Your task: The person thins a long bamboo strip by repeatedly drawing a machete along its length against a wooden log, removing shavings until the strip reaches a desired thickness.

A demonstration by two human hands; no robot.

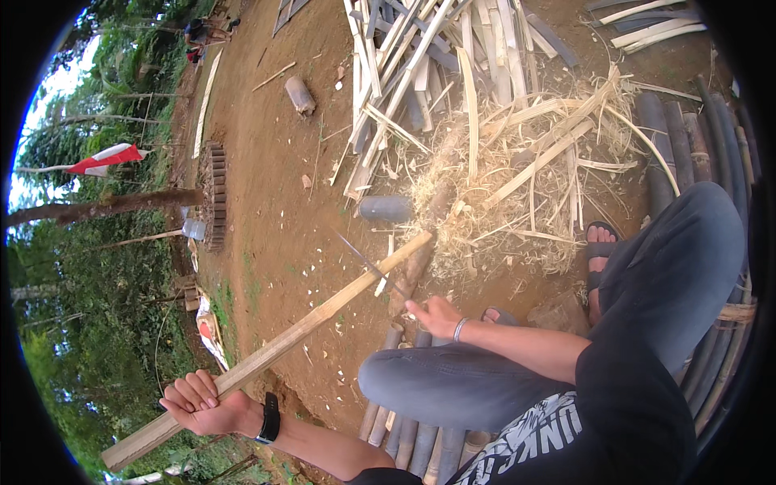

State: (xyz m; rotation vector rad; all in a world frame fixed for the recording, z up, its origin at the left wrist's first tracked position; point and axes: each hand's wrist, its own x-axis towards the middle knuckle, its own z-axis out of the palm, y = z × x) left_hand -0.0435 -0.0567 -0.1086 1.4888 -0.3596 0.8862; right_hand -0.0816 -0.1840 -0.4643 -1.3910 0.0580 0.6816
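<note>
A long split bamboo slat (315,315) runs slantwise from the lower left up to the middle. My left hand (206,404), with a black watch at the wrist, is closed round it close to its lower end. The slat's far end lies at a log (414,275) on the ground. In my right hand (437,316) is a knife, its handle mostly hidden by my fingers. The knife's narrow blade (368,263) crosses the slat near its far end; whether it cuts into the wood I cannot tell.
Thin shavings (501,194) heap up beyond the log. A pile of split bamboo strips (420,56) lies farther off, with a short dark bamboo piece (385,208) nearby. I sit on bamboo poles (420,436). A red and white flag (109,159) hangs at the left.
</note>
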